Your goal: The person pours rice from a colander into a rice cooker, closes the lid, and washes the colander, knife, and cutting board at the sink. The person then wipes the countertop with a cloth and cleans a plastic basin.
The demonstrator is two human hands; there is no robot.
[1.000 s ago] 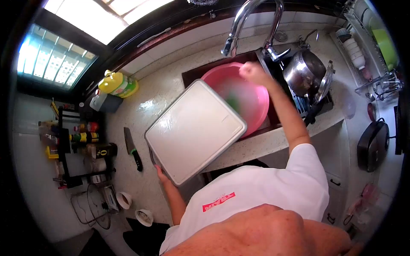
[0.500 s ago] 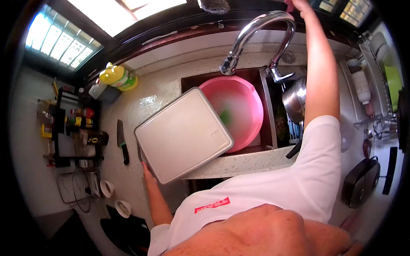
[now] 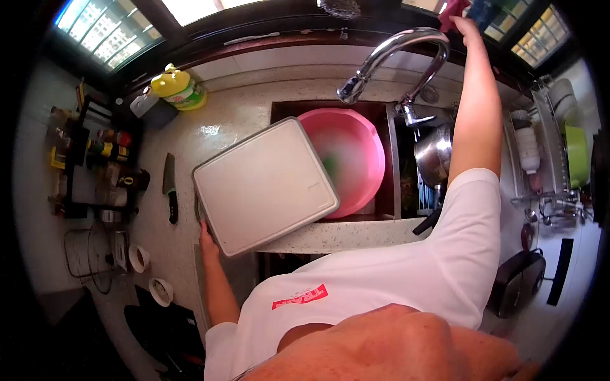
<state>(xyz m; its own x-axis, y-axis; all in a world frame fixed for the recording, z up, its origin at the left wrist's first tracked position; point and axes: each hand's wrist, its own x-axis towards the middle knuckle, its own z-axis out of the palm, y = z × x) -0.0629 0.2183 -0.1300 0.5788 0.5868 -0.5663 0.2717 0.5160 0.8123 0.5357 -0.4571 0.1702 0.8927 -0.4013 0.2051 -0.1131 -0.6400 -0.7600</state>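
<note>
My left hand (image 3: 208, 244) grips the near left edge of a white cutting board (image 3: 264, 187) with a grey rim; most of its fingers are behind the board. The board lies tilted over the counter edge and the left side of a pink basin (image 3: 365, 162). Cloudy water and a blurred green patch show inside the basin, which stands in the sink (image 3: 389, 152). My right arm stretches up past the chrome faucet (image 3: 438, 54) to the window, where my right hand (image 3: 467, 28) is closed on a dark pink cloth (image 3: 452, 14).
A knife (image 3: 169, 187) lies on the counter left of the board. Behind it stands a yellow jug (image 3: 178, 89). A steel pot (image 3: 433, 155) sits right of the sink, near a dish rack (image 3: 559, 143). Bottles fill a shelf (image 3: 95, 155) at far left.
The view has shifted, so more of my right hand and the pink cloth shows at the window. My left hand stays on the board.
</note>
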